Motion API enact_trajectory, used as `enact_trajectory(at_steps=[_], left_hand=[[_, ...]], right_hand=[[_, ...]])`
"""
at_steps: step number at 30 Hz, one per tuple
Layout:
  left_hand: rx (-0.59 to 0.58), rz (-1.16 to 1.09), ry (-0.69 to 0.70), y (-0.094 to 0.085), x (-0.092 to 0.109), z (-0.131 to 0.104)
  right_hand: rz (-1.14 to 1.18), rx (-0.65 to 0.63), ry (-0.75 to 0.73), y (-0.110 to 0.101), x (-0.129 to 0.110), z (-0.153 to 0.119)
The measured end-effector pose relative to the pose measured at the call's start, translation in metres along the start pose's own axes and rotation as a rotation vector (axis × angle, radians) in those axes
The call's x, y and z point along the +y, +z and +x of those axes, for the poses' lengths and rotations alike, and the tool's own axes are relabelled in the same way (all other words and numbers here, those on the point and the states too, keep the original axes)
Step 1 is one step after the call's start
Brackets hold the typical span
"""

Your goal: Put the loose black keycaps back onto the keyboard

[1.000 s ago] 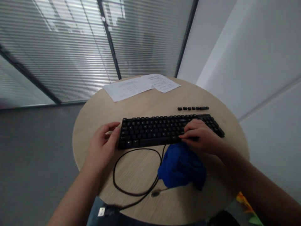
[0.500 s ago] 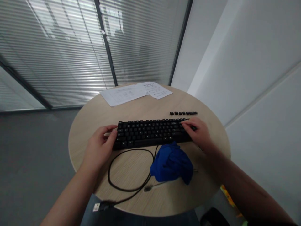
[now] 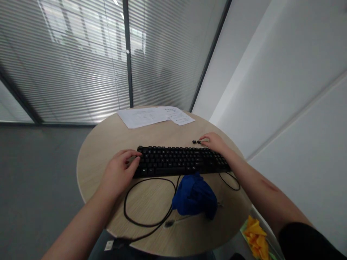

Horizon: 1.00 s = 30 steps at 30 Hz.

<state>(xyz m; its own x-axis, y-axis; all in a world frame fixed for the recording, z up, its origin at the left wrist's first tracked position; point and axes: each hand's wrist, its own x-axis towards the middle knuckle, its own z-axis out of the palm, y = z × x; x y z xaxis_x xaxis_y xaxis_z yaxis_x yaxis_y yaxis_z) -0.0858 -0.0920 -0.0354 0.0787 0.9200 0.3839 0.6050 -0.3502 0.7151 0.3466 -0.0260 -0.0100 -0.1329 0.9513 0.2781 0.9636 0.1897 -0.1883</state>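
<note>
One keyboard (image 3: 180,161) lay on the counter (image 3: 108,141). The left hand (image 3: 120,172) rested loosely curled against its left end; the right hand (image 3: 214,141) covered loose keycaps (image 3: 196,142) behind it, grip unclear. Two papers (image 3: 151,115), one blue cloth (image 3: 193,195).

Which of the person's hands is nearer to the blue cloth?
Left. The left hand rests on the keyboard's left end, up and left of the blue cloth. The right hand reaches beyond the keyboard, by the loose keys, farther off.

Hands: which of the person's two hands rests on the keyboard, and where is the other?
The left hand rests on the keyboard's left end. The right hand lies beyond its far edge, at the loose keycaps.
</note>
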Motion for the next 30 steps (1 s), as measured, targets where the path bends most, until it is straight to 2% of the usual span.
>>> enact_trajectory(at_steps=[5, 9, 12, 15, 18, 21, 25, 30], left_hand=[[0.015, -0.019, 0.044, 0.001, -0.004, 0.000], [0.019, -0.013, 0.062, 0.001, -0.005, -0.001], [0.007, -0.003, 0.063, -0.001, -0.002, -0.002], [-0.013, 0.004, 0.055, -0.002, 0.000, -0.002], [-0.042, 0.020, 0.048, -0.003, 0.000, 0.000], [-0.069, 0.037, 0.037, -0.002, -0.001, 0.001], [-0.092, 0.048, 0.016, 0.000, -0.002, 0.002], [-0.072, 0.018, -0.010, -0.002, 0.001, 0.001]], right_hand=[[0.000, -0.120, -0.029, 0.019, -0.003, 0.029], [0.036, -0.096, -0.061, 0.021, -0.012, 0.032], [0.072, -0.012, -0.071, 0.010, -0.019, 0.012], [0.140, 0.079, -0.105, 0.001, -0.026, -0.031], [0.258, 0.220, -0.288, 0.002, -0.036, -0.080], [0.277, 0.284, -0.377, 0.009, -0.044, -0.110], [0.282, 0.283, -0.447, 0.013, -0.047, -0.115], [0.294, 0.207, -0.520, 0.015, -0.044, -0.110]])
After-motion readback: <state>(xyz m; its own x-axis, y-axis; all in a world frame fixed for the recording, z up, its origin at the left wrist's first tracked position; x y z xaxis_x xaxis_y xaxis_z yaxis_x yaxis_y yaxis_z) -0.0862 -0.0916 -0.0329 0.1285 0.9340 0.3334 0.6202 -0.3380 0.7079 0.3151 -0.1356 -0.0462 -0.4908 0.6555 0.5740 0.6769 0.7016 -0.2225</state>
